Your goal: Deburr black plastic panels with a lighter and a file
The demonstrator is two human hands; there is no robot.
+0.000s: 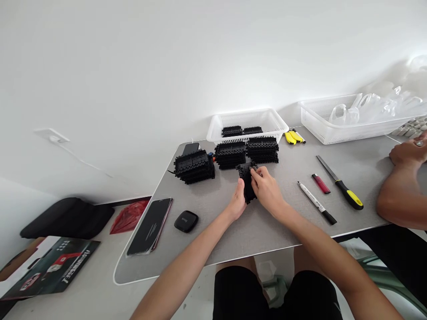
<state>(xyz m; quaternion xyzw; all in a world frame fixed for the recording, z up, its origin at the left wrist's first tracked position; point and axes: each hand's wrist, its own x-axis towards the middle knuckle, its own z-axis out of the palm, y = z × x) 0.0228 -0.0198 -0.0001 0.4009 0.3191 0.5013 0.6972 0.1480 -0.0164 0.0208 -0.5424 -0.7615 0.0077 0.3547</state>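
Over the grey table, my left hand (237, 201) grips a black ridged plastic piece (248, 184) by its left side, thumb along the edge. My right hand (266, 186) is closed at the piece's upper right, fingertips pressed on its face; whether something small sits under them I cannot make out. Just beyond stand three stacks of similar black pieces: a left stack (195, 166), a middle stack (230, 154) and a right stack (262, 149). More such pieces (231, 131) lie in the white basket (247, 116) behind them.
To the right lie a marker (315, 200), a red lighter (321, 183), a file (348, 193) and yellow-handled tools (293, 136). A second basket (353, 132) holds plastic bags. A phone (150, 226) and a black case (186, 221) lie left. Another person's arm (402, 186) rests at the right.
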